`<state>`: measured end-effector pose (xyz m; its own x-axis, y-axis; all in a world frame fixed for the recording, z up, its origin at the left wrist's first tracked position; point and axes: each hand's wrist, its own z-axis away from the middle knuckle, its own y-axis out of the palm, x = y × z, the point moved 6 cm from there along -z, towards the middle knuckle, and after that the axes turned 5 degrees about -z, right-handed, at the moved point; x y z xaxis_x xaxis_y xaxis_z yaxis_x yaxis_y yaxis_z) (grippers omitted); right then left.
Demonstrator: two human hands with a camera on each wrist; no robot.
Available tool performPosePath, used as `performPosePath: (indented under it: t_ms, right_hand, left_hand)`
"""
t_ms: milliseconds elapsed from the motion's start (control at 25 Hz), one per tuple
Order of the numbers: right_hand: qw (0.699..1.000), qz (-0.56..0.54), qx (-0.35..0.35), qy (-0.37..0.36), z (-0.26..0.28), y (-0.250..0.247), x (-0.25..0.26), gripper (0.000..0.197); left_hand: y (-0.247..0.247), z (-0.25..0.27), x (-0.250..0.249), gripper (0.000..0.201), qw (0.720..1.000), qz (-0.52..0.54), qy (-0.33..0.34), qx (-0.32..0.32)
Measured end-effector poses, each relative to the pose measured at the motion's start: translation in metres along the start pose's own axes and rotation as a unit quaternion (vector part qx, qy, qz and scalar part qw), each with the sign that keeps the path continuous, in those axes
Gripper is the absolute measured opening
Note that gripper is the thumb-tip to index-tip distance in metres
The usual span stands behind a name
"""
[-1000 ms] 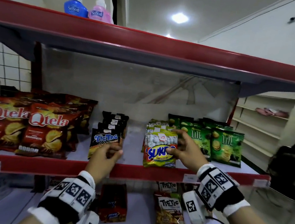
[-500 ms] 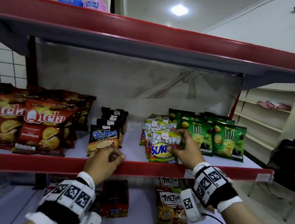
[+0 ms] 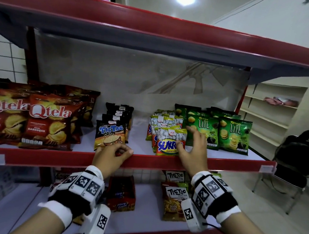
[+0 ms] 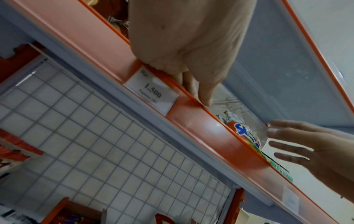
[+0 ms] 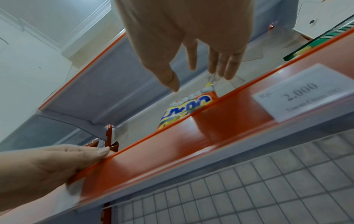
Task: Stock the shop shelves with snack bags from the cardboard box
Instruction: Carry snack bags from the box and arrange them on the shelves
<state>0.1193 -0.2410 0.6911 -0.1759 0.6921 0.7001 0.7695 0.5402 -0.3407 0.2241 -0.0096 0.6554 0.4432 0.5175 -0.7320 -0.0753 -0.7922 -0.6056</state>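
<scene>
Since the earlier frames, your right hand has let go of the front Sukro bag and its fingers have spread; your left hand has dropped from the front Tic Tac bag to the shelf edge.

**Position of the stock.** The Sukro bag stands upright at the head of its row on the middle shelf, just behind the red front lip. The Lite bags stand just beside it to the right. The Tic Tac row stands to its left, with bare shelf between the two rows. The Qtela bags fill the far left.

**Hand state.**
- Right hand: open, fingers straight and apart. The thumb and index fingertip lie against or just in front of the Sukro bag; the right wrist view shows the fingers above the bag, holding nothing.
- Left hand: fingers loosely curled over the shelf lip, holding no bag. In the right wrist view its straightened fingertips rest on the lip.

**Step in hand.** Judge this as the end of a placement: both front bags are set and released.

**Next move.** Withdraw both hands clear of the shelf without brushing the front bags, which look light and likely to tip. Then return to the cardboard box for more stock.

**Not visible or unclear.**
- The cardboard box is not clearly in view.
- The rear bags of each row are hidden behind the front ones, so you cannot count them.
- Contact between the right fingertips and the bag cannot be confirmed.
- The lower shelf is partly covered by your wrists.
</scene>
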Motion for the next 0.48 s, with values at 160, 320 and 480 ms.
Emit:
performPosePath:
  t_ms: [160,320,480]
  right_hand:
    - [0.995,-0.04,-0.037,-0.084,0.039,-0.003,0.032,0.025]
    - [0.996,-0.065,-0.024,-0.058,0.083,0.007,0.031,0.007]
    - [0.997,-0.063,-0.02,-0.043,0.131,0.024,0.016,0.007]
  left_hand:
    - [-0.01,0.015,0.0,0.006,0.995,0.068,0.041,-0.056]
    - [-0.013,0.06,0.017,0.003,0.985,0.064,0.069,-0.141]
    - [0.02,0.095,0.052,0.006,0.995,0.065,0.049,-0.064]
